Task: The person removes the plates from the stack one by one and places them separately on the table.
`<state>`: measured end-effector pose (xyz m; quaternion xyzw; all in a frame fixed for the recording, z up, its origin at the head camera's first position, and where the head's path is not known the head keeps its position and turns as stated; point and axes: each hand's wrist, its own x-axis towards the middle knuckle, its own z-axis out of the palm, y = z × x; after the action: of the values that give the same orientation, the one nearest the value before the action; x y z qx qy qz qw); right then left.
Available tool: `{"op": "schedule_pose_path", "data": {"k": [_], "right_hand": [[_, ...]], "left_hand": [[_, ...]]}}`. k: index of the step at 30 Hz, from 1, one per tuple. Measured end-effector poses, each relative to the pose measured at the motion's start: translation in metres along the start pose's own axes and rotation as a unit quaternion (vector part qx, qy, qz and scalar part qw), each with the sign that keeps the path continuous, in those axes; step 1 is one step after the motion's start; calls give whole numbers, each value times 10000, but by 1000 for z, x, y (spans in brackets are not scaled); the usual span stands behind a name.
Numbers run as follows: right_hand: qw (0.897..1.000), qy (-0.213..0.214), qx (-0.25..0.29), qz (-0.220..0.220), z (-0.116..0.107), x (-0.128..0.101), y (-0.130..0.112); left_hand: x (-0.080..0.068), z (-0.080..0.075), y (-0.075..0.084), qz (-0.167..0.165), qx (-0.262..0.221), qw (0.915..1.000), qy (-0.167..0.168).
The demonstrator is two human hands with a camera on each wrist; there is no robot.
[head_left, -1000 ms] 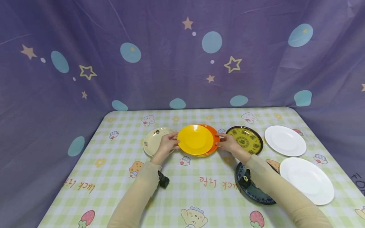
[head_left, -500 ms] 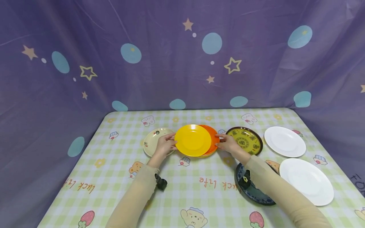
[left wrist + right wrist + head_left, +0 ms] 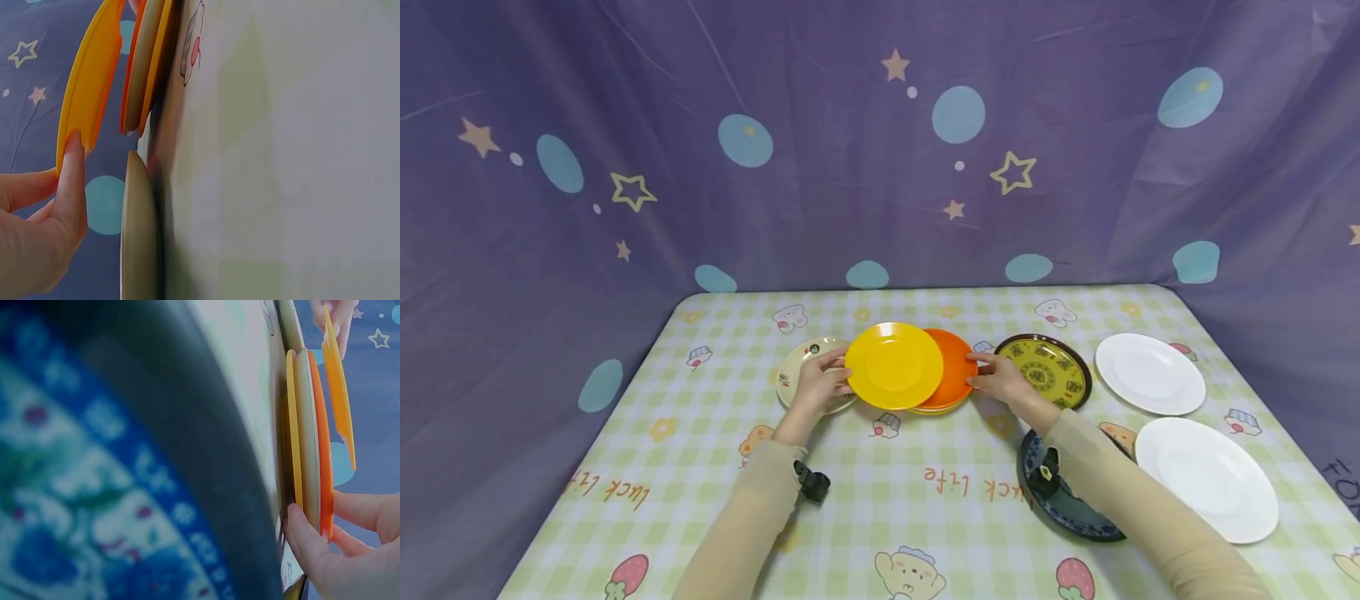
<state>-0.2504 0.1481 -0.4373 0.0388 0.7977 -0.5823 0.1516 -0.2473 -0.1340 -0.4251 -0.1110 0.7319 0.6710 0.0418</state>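
Observation:
My left hand (image 3: 817, 385) pinches the left rim of a yellow plate (image 3: 893, 367), holding it raised and overlapping an orange plate (image 3: 958, 371). That orange plate tops a stack; the right wrist view shows a pale plate (image 3: 306, 419) and another yellow plate (image 3: 293, 425) under it. At the stack's right edge my right hand (image 3: 1006, 383) grips the rims, thumb low and fingers against the orange side. Beneath my left hand lies a cream plate (image 3: 797, 375) with small printed figures, partly hidden by that hand and the raised plate.
An olive plate (image 3: 1041, 367) with a dark rim lies right of the stack. Nearer stands a blue-patterned plate (image 3: 1075, 512), partly covered by my right forearm. Two white plates (image 3: 1150, 373) sit at the far right. A checked cloth (image 3: 700, 517) covers the table; a purple curtain (image 3: 820, 225) hangs behind.
My left hand has moved left with the yellow plate, sliding it off above the stack, so more of the orange plate shows. My right hand has stayed at the stack.

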Motion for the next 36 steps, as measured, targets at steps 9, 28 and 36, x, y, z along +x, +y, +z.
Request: {"op": "schedule_pose_path", "data": {"k": [9,28,36], "right_hand": [[9999,-27,79,-58,-1,0,1],[10000,-37,49,-25,0,1,2],[10000,-15,-19,12,-1,2,0]], "left_hand": [[-2,-12,-1,-20,-157,9999,27],[-9,-45,-1,-13,-257,9995,205],[-10,-59,-1,36,-267,9993,246]]}}
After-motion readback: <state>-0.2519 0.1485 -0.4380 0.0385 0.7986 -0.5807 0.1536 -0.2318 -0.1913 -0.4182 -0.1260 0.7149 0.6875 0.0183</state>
